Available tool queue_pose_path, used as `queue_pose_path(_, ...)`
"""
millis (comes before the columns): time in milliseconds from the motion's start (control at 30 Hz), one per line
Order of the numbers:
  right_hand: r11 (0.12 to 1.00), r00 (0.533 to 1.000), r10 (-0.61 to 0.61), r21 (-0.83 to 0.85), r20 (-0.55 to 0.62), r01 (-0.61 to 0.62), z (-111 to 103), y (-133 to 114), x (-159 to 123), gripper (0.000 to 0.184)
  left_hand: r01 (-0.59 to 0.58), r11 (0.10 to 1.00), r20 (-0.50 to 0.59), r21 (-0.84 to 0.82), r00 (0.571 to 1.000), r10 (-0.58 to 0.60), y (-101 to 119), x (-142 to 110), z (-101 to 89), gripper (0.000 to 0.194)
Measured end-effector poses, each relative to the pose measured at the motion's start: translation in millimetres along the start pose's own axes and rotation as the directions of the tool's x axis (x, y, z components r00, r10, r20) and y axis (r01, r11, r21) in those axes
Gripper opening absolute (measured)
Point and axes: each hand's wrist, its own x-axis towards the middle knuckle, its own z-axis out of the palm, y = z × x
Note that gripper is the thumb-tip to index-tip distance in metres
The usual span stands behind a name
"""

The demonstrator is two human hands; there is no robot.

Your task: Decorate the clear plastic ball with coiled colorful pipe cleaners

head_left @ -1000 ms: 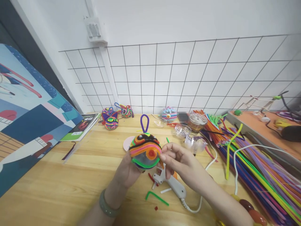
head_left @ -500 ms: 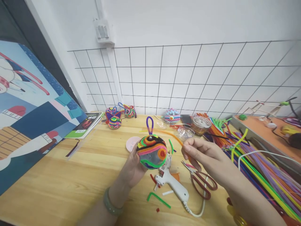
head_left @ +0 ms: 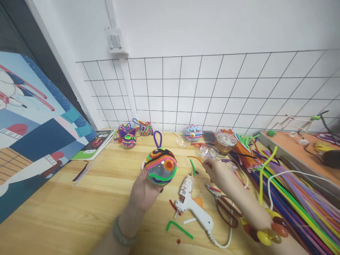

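Observation:
My left hand (head_left: pixel 146 187) is wrapped round the underside and left of a clear ball (head_left: pixel 162 170), partly covered with coloured pipe cleaners. A purple loop (head_left: pixel 157 139) stands on its top, and an orange-red coil sits on its right front. Out to the right, my right hand (head_left: pixel 212 170) is closed, low over the table, with an orange pipe cleaner (head_left: pixel 195 158) sticking out of its fingers to the left. The fingertips are partly hidden. Below the hands lie a white glue gun (head_left: pixel 195 209) and scissors (head_left: pixel 225 209) with dark red handles.
Finished pipe-cleaner balls (head_left: pixel 129 141) stand at the back left, and another ball (head_left: pixel 193 132) is by the wall. Bundles of pipe cleaners (head_left: pixel 294 198) fill the right side. Clear plastic half-shells (head_left: pixel 209 151) and a round tub (head_left: pixel 225 141) sit behind my right hand. Green offcuts (head_left: pixel 179 228) lie in front.
My left hand has moved left with the ball. My right hand has lowered towards the table, turning palm-down, and the orange pipe cleaner has come down with it.

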Motion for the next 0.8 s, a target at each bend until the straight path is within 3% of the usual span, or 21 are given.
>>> queue_pose_path(133, 0.999, 1.0, -0.028, -0.028, -0.004, 0.027, 1.8, -2.6, -2.0, 0.012, -0.017, 1.0, -0.054, -0.009, 0.998, 0.017, 2.6, 1.2, 4.5, 0.023)
queue_pose_path(300, 0.998, 0.998, -0.054, 0.016, -0.02, 0.055, -15.6, -17.5, -11.2, 0.021, -0.025, 1.0, -0.155, -0.002, 0.988, 0.025, 1.2, 2.6, 8.4, 0.026)
queue_pose_path(500, 0.948, 0.992, -0.069, 0.303, -0.107, 0.099, -38.6, -34.2, -26.0, 0.03, -0.029, 0.999, -0.241, 0.028, 0.97, 0.035, -0.3, 2.7, 11.4, 0.024)
queue_pose_path(633, 0.919, 0.986, -0.16, 0.359, -0.041, 0.164, -42.2, -34.3, -31.7, 0.027, -0.008, 0.997, -0.196, 0.082, 0.98, 0.024, -4.5, 3.8, 11.4, 0.026)
queue_pose_path(800, 0.918, 0.961, -0.276, 0.306, 0.032, 0.253, -40.7, -27.3, -31.2, 0.024, -0.021, 0.978, -0.116, 0.206, 0.992, 0.046, -12.5, 2.2, 10.0, 0.037)
